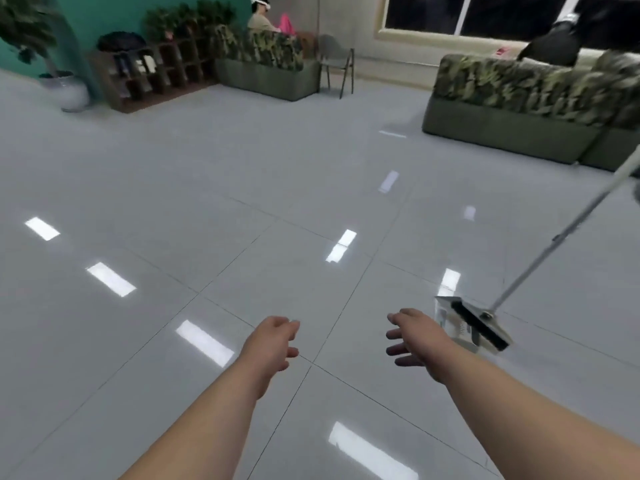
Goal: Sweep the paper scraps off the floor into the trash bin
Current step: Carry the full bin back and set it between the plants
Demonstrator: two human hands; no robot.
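Both my forearms reach forward over the glossy grey tiled floor (173,188). My left hand (273,341) hangs with loosely curled fingers and holds nothing. My right hand (414,337) has its fingers spread and relaxed, also empty. Just right of my right hand, a broom head with a dark bristle strip (479,325) rests on the floor, and its long white handle (561,233) slants up toward the right edge. Neither hand touches the broom. No paper scraps or trash bin are visible.
A camouflage-patterned sofa (519,109) stands at the right back, another sofa (270,67) at the centre back with a seated person (261,20). A chair (337,64), a brown shelf (152,74) and a potted plant (65,88) line the far wall.
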